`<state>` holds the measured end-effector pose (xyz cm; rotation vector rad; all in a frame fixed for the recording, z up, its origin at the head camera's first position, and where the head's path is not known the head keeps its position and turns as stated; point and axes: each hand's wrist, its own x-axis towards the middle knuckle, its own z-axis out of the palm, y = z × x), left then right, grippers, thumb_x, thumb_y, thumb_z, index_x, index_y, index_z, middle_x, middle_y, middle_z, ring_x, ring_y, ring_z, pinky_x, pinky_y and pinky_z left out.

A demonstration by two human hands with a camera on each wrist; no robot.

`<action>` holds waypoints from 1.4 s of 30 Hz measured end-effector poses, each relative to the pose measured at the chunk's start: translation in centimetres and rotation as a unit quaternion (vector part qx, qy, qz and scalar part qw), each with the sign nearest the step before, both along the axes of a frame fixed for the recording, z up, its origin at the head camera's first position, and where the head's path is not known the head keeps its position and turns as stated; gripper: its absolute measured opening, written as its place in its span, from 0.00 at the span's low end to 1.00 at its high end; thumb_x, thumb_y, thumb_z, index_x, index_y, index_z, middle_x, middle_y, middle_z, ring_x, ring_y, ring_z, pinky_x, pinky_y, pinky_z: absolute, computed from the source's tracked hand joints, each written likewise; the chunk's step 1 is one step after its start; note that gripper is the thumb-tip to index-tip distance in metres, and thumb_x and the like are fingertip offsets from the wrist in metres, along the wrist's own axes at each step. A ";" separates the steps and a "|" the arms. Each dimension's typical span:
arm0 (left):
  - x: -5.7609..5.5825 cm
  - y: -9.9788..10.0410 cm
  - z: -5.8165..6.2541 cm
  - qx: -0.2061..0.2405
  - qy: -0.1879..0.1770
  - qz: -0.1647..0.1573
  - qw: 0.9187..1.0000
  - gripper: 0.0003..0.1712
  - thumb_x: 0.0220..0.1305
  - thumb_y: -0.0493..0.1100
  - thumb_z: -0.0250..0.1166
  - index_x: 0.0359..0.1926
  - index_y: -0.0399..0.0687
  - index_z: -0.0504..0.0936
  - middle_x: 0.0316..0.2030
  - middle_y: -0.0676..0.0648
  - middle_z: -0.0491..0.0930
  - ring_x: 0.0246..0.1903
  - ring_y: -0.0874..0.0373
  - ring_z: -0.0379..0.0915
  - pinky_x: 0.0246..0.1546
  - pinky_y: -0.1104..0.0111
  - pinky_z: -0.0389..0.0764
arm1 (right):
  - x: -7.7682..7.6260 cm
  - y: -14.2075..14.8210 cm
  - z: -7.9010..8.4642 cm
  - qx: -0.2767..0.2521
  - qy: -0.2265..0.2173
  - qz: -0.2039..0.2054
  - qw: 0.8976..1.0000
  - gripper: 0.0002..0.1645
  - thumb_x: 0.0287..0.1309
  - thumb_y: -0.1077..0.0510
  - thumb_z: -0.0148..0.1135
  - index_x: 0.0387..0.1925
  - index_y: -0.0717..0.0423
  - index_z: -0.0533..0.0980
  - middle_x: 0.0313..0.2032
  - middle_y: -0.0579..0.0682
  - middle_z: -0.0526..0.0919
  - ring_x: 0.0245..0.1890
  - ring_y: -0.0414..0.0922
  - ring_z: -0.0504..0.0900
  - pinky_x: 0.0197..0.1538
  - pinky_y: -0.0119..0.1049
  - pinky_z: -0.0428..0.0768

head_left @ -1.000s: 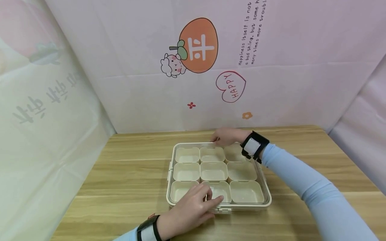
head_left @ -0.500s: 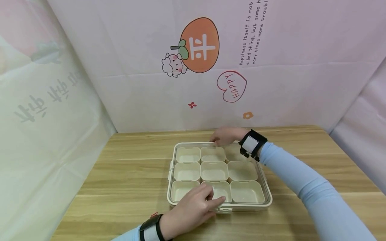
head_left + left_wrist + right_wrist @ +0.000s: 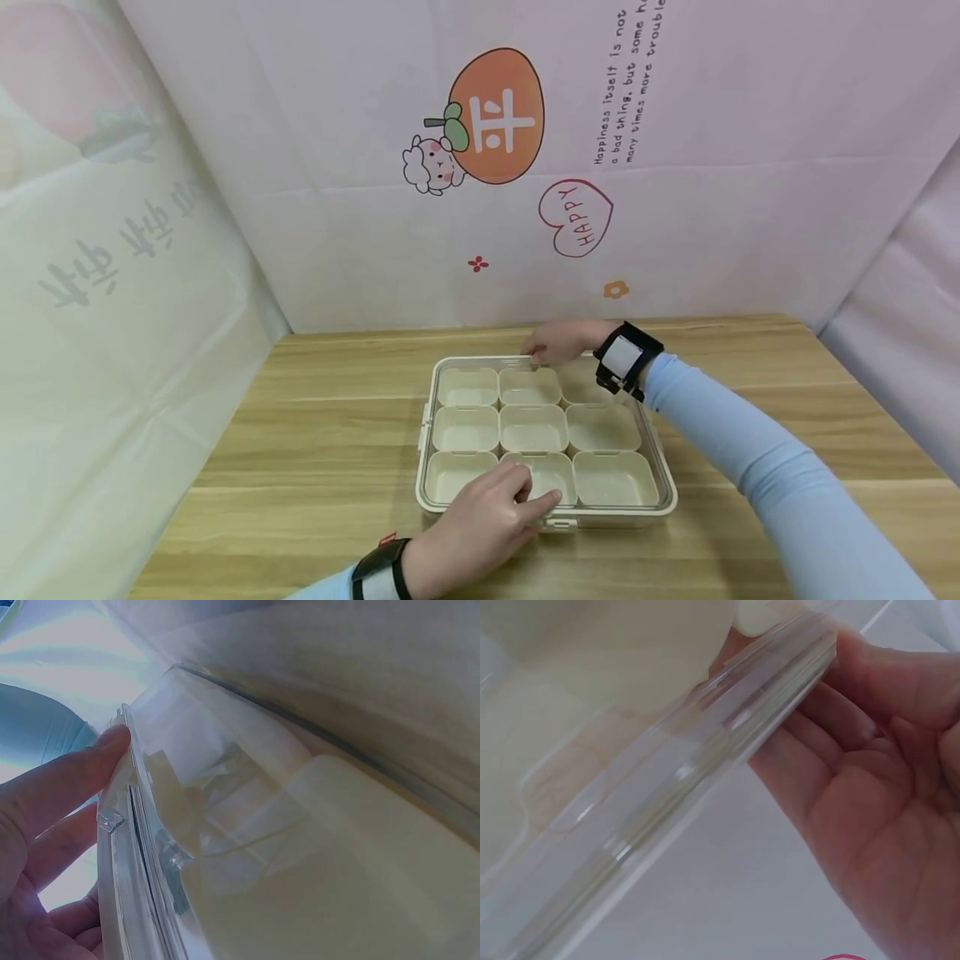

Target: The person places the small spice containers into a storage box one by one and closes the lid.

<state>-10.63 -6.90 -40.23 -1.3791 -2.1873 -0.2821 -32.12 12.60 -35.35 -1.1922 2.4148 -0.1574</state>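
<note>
A cream storage box [image 3: 611, 517] with a clear lid [image 3: 532, 427] lies flat on the table, and its lid appears closed. Through the lid show several cream compartments [image 3: 613, 479] in rows, with nothing visible inside. At the near edge, my left hand [image 3: 480, 525] grips the rim beside a front latch [image 3: 558, 524]. In the left wrist view, a digit of the left hand [image 3: 49, 817] touches the clear edge while others lie along the outer side. My right hand [image 3: 562, 340] reaches across to the far edge; the right wrist view shows the right hand [image 3: 877, 780] gripping that rim.
The wooden table [image 3: 315, 433] extends on both sides of the box. A pale printed cloth [image 3: 360, 250] stands behind it, with more cloth [image 3: 127, 375] at the left and right. Black wrist straps [image 3: 628, 360] with cameras sit on both arms.
</note>
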 end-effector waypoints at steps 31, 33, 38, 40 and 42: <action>-0.2 0.3 0.0 -0.007 -0.020 -0.006 1.000 0.24 0.38 0.42 0.69 0.43 0.56 0.79 0.27 0.53 0.65 0.32 0.62 0.61 0.29 0.78 0.67 | -0.2 0.3 -0.1 -0.001 0.005 -0.020 1.000 0.11 0.59 0.60 0.47 0.36 0.56 0.76 0.36 0.49 0.81 0.25 0.38 0.70 0.32 0.32 0.69; -0.2 0.3 0.0 -0.008 -0.017 -0.006 1.000 0.24 0.37 0.42 0.69 0.43 0.56 0.79 0.27 0.53 0.65 0.32 0.62 0.61 0.28 0.78 0.67 | -0.2 0.3 0.0 0.003 0.004 -0.021 1.000 0.11 0.59 0.60 0.47 0.37 0.56 0.76 0.36 0.49 0.81 0.26 0.38 0.70 0.32 0.32 0.69; -0.3 0.1 0.1 -0.009 -0.023 0.003 1.000 0.27 0.37 0.45 0.70 0.45 0.58 0.78 0.27 0.53 0.65 0.31 0.63 0.60 0.25 0.79 0.65 | -0.1 0.4 0.3 0.009 -0.014 -0.049 0.999 0.14 0.61 0.58 0.47 0.44 0.57 0.75 0.39 0.48 0.81 0.35 0.42 0.74 0.40 0.38 0.72; -0.3 -0.1 0.0 -0.009 -0.028 0.003 1.000 0.28 0.37 0.45 0.71 0.46 0.59 0.78 0.27 0.53 0.64 0.30 0.63 0.60 0.25 0.78 0.64 | 0.0 0.4 0.3 0.007 -0.019 -0.063 0.998 0.16 0.61 0.56 0.47 0.48 0.56 0.73 0.41 0.47 0.80 0.43 0.44 0.75 0.47 0.42 0.72; -0.3 -0.3 0.0 -0.015 -0.032 0.001 0.999 0.29 0.37 0.46 0.72 0.46 0.59 0.77 0.27 0.53 0.64 0.30 0.63 0.59 0.25 0.78 0.63 | 0.2 0.5 0.2 0.000 -0.017 -0.073 0.997 0.19 0.61 0.55 0.47 0.52 0.56 0.71 0.44 0.47 0.80 0.49 0.47 0.74 0.52 0.44 0.70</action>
